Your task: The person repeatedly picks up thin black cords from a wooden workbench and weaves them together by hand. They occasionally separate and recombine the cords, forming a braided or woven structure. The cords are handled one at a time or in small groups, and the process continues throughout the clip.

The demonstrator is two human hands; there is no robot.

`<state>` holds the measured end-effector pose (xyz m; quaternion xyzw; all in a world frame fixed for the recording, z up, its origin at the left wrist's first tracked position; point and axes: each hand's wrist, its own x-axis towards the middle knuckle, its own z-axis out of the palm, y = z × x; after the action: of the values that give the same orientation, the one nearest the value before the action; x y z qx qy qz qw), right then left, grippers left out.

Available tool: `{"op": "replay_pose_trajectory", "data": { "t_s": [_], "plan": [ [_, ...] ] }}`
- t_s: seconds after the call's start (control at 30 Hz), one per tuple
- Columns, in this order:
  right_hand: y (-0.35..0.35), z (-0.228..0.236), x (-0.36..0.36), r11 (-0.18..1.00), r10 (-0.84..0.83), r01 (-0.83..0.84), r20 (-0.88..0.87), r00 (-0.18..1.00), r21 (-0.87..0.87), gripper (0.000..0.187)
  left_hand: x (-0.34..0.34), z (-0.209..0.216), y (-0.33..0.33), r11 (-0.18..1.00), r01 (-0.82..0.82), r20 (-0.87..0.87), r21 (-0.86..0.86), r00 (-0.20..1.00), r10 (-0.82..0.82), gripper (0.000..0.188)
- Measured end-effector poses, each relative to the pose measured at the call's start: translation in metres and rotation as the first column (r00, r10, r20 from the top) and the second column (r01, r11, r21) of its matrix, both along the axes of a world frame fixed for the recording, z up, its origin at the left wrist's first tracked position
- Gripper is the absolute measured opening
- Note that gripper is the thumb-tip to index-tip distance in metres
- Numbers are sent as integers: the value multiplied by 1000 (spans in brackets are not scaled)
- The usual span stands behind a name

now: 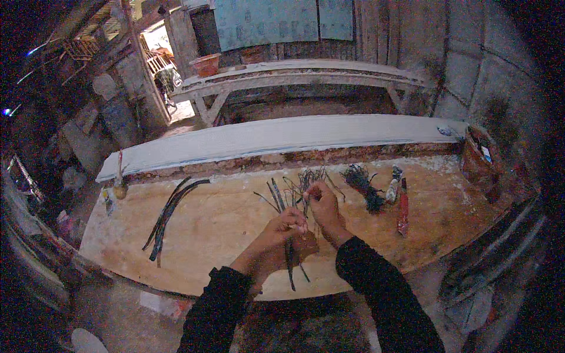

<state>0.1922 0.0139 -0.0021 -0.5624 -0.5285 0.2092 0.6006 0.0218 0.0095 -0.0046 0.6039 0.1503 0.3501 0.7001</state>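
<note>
My left hand [288, 228] is closed around several dark, flat strips [290, 267], whose ends stick out above and below the fist over the wooden board [223, 241]. Just to its right and a little farther off, my right hand [325, 212] has its fingertips pinched at thin dark strands [315, 176] that fan out beyond the hands. Whether a single strand is between those fingertips is too small to make out. More dark, curved strips [168, 217] lie together on the left of the board.
A bundle of dark strands [364, 187] lies right of my hands, beside a whitish crumpled item [394, 183] and a red long-handled tool [403, 212]. A brown container [478, 154] stands at the right edge. Behind the board runs a raised white ledge [282, 136]; farther back is a bench [312, 75].
</note>
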Motion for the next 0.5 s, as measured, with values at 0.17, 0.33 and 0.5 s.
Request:
{"op": "replay_pose_trajectory", "data": {
  "t_s": [0.17, 0.33, 0.5],
  "plan": [
    [6, -9, 5, 997, 38, -37, -23, 999, 66, 10, 9, -17, -3, 998, -42, 46, 37, 998, 41, 13],
    [-8, 3, 2, 991, 72, -78, -53, 996, -112, 11, 0, 37, -22, 914, 203, 30, -352, 978, -206, 18],
    [-26, 43, 2, 992, 48, -50, -18, 999, -116, 17, -22, 24, 17, 986, -109, -117, -127, 989, 94, 21]
  ]
}}
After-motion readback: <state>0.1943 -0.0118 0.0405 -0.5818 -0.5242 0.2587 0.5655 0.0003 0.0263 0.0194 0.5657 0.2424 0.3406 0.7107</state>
